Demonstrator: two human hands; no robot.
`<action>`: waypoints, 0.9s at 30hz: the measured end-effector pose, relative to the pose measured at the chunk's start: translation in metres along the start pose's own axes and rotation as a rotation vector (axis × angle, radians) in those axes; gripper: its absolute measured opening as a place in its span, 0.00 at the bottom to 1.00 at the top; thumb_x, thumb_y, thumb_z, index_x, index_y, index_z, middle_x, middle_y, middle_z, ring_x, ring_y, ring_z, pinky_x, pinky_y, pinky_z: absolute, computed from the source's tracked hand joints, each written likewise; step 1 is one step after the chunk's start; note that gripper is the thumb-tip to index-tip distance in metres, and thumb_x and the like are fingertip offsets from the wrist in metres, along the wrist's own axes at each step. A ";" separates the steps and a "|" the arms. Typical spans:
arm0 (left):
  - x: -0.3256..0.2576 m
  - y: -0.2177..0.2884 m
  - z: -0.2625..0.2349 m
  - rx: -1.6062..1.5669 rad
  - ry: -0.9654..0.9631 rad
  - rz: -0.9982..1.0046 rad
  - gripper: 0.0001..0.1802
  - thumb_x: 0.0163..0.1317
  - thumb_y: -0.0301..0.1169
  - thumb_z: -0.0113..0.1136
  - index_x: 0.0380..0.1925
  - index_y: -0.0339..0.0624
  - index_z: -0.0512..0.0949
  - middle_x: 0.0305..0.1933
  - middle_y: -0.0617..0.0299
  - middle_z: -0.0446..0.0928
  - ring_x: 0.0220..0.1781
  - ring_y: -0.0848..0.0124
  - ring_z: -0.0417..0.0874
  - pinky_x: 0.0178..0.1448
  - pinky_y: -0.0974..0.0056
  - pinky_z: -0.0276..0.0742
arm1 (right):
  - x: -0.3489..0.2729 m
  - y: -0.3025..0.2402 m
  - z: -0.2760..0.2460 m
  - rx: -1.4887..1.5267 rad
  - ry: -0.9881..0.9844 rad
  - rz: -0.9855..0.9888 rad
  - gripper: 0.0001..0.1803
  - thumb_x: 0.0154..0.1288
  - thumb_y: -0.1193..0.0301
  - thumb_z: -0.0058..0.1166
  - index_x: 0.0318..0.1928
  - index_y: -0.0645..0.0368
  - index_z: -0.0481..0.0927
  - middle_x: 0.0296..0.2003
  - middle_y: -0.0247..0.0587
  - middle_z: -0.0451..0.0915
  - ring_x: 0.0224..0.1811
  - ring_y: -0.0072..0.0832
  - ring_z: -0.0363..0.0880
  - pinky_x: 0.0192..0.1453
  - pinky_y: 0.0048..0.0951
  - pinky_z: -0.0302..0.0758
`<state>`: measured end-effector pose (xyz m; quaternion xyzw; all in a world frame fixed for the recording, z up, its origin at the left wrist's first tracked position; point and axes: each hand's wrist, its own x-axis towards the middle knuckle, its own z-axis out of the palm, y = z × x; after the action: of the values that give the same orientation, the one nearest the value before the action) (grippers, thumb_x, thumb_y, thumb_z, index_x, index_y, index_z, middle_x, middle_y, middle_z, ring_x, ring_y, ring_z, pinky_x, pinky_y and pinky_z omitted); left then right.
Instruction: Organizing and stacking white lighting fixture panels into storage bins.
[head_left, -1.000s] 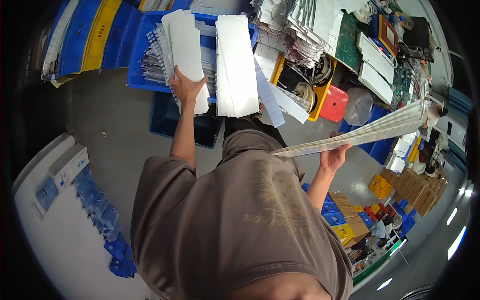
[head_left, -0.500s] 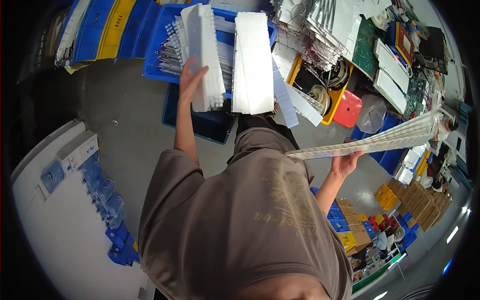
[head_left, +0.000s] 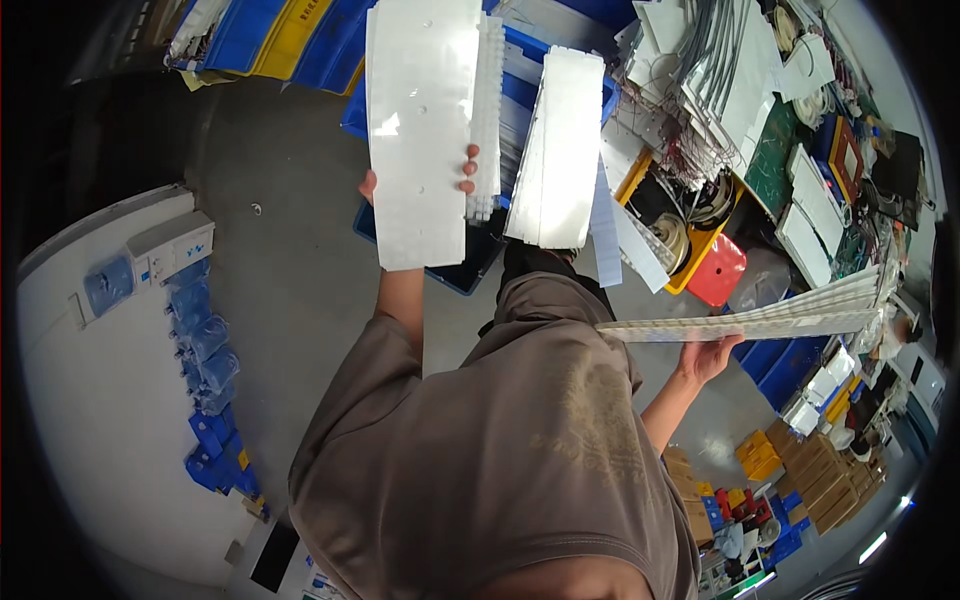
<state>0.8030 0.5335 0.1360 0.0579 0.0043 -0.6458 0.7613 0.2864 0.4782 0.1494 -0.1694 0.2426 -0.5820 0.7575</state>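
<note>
My left hand point(head_left: 469, 169) grips a long white panel point(head_left: 420, 130) by its two long edges. The fingertips curl over one edge and the thumb shows at the other; the palm is hidden beneath. Alongside it, more white strips with notched edges point(head_left: 486, 120) stand at the blue crate point(head_left: 520, 45). Next to them lies another pile of long white panels point(head_left: 556, 150) across the crate. My right hand point(head_left: 708, 360) is closed under a stack of long, thin white strips point(head_left: 760, 325), fanned apart at the far end.
A dark blue bin point(head_left: 462, 275) sits on the floor below the crate. To the right are a yellow crate point(head_left: 712, 240) with coiled cable, a red stool point(head_left: 718, 270) and a bench heaped with white panels and wires point(head_left: 690, 90). Blue and yellow bins point(head_left: 300, 35) stand at upper left.
My left hand has brought up a white panel, and its broad face is now turned upward. My right hand still holds its strips. The whole view has shifted slightly.
</note>
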 end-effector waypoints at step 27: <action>0.006 -0.095 0.009 -0.028 -0.054 -0.360 0.61 0.39 0.55 0.65 0.75 0.51 0.52 0.67 0.28 0.60 0.60 0.42 0.70 0.57 0.47 0.74 | -0.021 -0.009 -0.009 0.002 0.099 -0.070 0.16 0.74 0.58 0.51 0.56 0.46 0.81 0.53 0.36 0.83 0.57 0.31 0.79 0.64 0.37 0.70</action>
<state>0.7099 0.5119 0.1370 0.0281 0.0033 -0.7729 0.6339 0.2698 0.4964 0.1511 -0.1481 0.2730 -0.6158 0.7241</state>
